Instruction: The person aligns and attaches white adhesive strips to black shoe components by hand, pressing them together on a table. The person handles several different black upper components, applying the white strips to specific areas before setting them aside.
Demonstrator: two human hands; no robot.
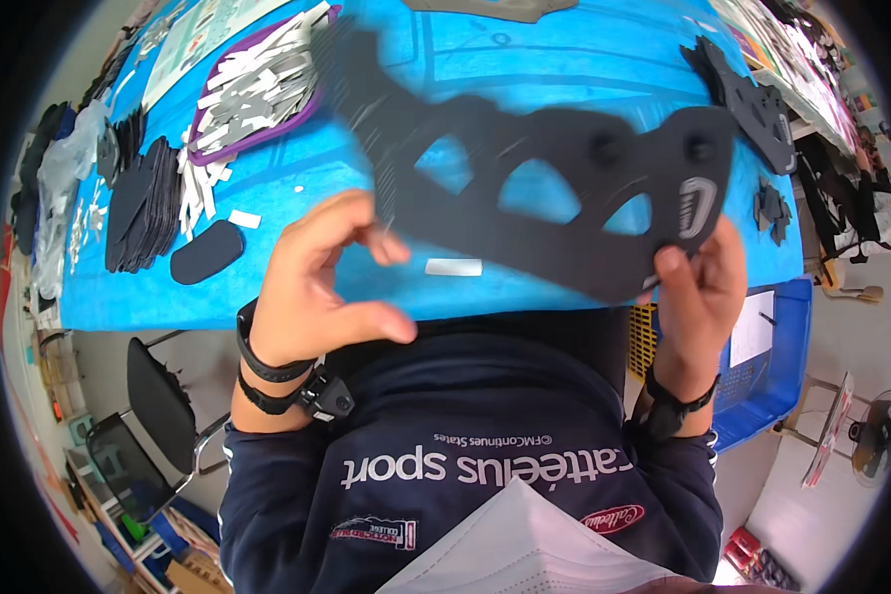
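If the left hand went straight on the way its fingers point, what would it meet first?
Probably the small pale strip on the blue table, though depth is unclear: the left hand may pass above it toward the dark panel.

Worktable [584,59]: covered in bright blue, its edges curving with the lens
Chair [160,396]: black backrest, shiny metal tube frame, lower left
Shelving [109,530]: crowded, beyond the chair, a brown cardboard box [193,576] near it
Floor [807,520]: pale, smooth
Electric fan [878,438]: dark, round, far right
Light: bright, whitish
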